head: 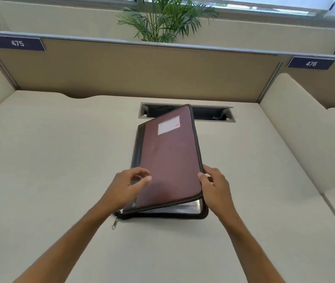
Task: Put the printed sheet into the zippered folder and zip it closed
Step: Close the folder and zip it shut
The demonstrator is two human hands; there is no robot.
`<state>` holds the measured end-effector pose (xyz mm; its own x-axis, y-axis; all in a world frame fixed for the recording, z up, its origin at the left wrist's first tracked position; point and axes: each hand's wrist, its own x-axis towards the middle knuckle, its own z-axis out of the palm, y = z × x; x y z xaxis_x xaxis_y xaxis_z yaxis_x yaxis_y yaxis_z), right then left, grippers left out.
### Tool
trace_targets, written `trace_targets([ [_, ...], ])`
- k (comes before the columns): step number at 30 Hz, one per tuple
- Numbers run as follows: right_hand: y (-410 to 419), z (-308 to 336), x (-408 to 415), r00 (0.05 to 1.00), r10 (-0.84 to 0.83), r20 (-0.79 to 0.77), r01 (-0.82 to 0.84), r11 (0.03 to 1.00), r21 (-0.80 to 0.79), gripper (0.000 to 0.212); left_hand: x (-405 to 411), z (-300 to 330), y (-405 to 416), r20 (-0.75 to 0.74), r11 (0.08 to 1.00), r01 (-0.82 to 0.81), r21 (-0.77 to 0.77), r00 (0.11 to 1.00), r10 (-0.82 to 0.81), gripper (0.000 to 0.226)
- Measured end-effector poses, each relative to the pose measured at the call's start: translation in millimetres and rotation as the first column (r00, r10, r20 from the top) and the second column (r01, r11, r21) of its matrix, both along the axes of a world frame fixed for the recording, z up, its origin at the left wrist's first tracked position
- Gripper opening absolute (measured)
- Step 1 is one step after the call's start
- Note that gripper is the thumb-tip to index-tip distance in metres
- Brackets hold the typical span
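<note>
A brown zippered folder (pixel 168 156) with a black zip border and a white label lies in the middle of the desk. Its top cover is tilted up on the right side, unzipped. Pale sheets or plastic sleeves (pixel 174 209) show in the gap at the near edge. My right hand (pixel 215 188) grips the cover's right edge near the front corner. My left hand (pixel 125 188) hovers over the cover's near left part, fingers curled and apart, holding nothing. The zip pull (pixel 114 223) lies on the desk at the folder's near left corner.
The beige desk (pixel 50 170) is walled by a tan partition (pixel 142 72) at the back and low dividers on both sides. An open cable slot (pixel 213 114) sits just behind the folder. Labels read 475 and 476. Plants stand beyond the partition.
</note>
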<state>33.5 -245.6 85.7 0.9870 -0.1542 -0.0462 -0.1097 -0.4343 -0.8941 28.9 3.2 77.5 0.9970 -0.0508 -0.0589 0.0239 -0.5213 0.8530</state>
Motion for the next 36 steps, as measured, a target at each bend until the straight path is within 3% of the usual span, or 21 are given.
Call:
trace_targets([
  [4,-17,-26,0,0.997,-0.056,-0.047,0.053,0.996,-0.067,0.023,-15,-37,20,0.048,0.925,-0.105,0.364,0.994,0.094,0.027],
  [6,-23,-39,-1,0.995,-0.075,-0.065,0.068,0.992,-0.104,0.023,-23,-52,28,0.025,0.883,-0.130,0.452,0.991,0.133,0.029],
  [11,-31,-69,-2,0.990,-0.111,-0.087,0.091,0.974,-0.209,0.029,-41,-75,36,-0.063,0.899,-0.161,0.408,0.977,0.204,0.024],
  [22,-30,-105,-3,0.986,-0.160,-0.042,0.145,0.957,-0.252,0.024,-56,-87,50,0.029,0.935,-0.145,0.323,0.989,0.144,0.013],
  [26,-27,-103,-9,0.986,-0.163,0.038,0.166,0.915,-0.369,0.036,-64,-88,55,0.050,0.946,-0.100,0.307,0.995,0.089,0.012],
  [30,-1,-95,-26,0.963,0.044,0.266,0.081,0.892,-0.444,0.030,-69,-88,67,0.044,0.964,-0.036,0.265,0.999,0.026,0.014],
  [34,49,-93,-52,0.927,0.303,0.223,-0.176,0.874,-0.453,0.007,-74,-88,77,0.068,0.962,0.036,0.271,0.996,-0.056,0.022],
  [36,75,-95,-64,0.909,0.390,0.146,-0.294,0.849,-0.439,0.008,-76,-88,79,0.078,0.951,0.068,0.301,0.992,-0.095,0.024],
])
